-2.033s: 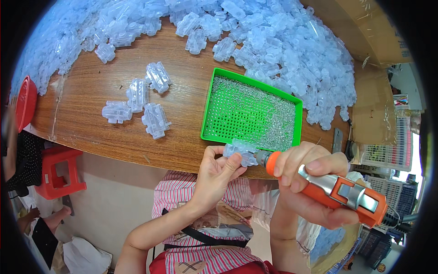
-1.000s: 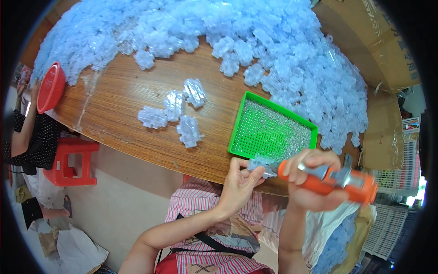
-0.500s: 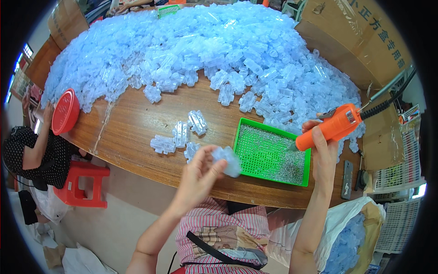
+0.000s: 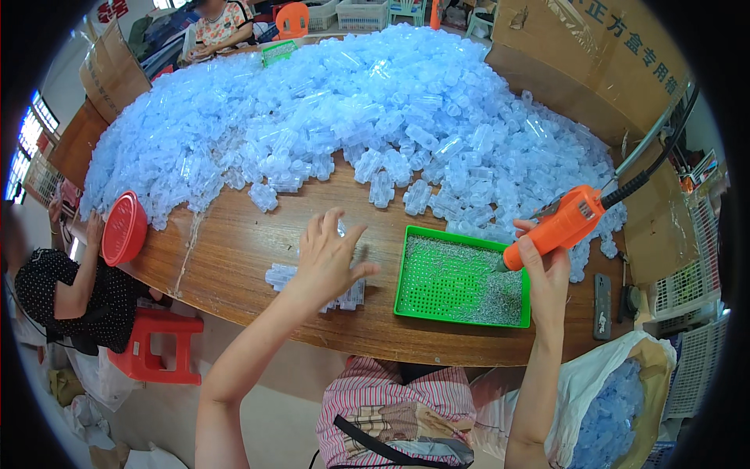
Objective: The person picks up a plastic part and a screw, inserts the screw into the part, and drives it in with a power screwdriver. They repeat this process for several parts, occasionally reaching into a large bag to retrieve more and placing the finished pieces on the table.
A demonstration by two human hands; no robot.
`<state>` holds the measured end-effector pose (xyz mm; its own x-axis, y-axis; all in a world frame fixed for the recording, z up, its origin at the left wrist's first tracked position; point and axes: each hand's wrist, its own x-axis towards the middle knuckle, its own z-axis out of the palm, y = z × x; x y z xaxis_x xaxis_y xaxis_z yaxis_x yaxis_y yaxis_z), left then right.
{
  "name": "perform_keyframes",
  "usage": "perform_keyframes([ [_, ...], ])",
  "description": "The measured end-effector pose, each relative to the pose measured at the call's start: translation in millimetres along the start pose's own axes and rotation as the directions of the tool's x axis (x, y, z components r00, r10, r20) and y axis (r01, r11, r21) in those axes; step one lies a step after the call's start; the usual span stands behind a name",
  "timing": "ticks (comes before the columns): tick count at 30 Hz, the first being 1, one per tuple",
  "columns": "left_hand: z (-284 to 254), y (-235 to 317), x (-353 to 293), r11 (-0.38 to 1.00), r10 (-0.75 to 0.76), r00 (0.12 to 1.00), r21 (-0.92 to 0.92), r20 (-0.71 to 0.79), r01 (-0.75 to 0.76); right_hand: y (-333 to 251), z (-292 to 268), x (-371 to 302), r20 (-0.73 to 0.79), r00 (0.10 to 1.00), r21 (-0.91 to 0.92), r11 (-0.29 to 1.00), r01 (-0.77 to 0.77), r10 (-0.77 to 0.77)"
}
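Observation:
My right hand [image 4: 551,283] is wrapped round an orange electric screwdriver [image 4: 562,222] with a black cable. The tool's tip points down over the right part of a green perforated tray [image 4: 461,321], where small silvery screws [image 4: 506,303] lie heaped. To the left of the tray, my left hand [image 4: 324,254] hovers with spread fingers, nothing in its grasp. Beneath and beside it lie a few clear plastic pieces [image 4: 353,295], partly covered by the hand and wrist.
A big heap of clear bluish plastic pieces [image 4: 328,102] fills the table's far side. Cardboard [image 4: 590,59] walls the right. A red basket [image 4: 129,228] and a co-worker [image 4: 78,293] are at left, another person at back. A bag of pieces [image 4: 609,418] stands lower right.
My left hand has let go of a clear plastic piece and moved up and left over the small group. The screwdriver stays over the tray. The view has tilted up slightly.

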<state>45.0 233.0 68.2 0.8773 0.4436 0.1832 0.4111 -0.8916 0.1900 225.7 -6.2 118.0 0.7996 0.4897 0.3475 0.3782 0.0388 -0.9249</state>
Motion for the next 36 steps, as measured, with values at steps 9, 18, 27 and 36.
perform_keyframes([
  [9, -15, -43, 35, 0.978, 0.185, 0.800, -0.185, 0.571, -0.094, 3, -5, 0, -0.119, 0.993, 0.111, 0.994, 0.000, 0.013],
  [18, 35, -54, 139, 0.930, -0.083, 0.987, -0.366, -0.140, 0.026, -13, 3, 23, -0.037, 0.999, 0.298, 0.954, -0.017, 0.029],
  [27, 42, -54, 152, 0.977, 0.007, 0.993, -0.211, -0.116, -0.031, -5, -1, 12, 0.023, 0.993, 0.369, 0.922, -0.115, 0.115],
  [36, 4, -2, 60, -0.279, 0.154, 0.950, -0.910, 0.272, 0.306, 2, -3, -5, 0.023, 0.994, 0.417, 0.903, -0.105, 0.105],
])
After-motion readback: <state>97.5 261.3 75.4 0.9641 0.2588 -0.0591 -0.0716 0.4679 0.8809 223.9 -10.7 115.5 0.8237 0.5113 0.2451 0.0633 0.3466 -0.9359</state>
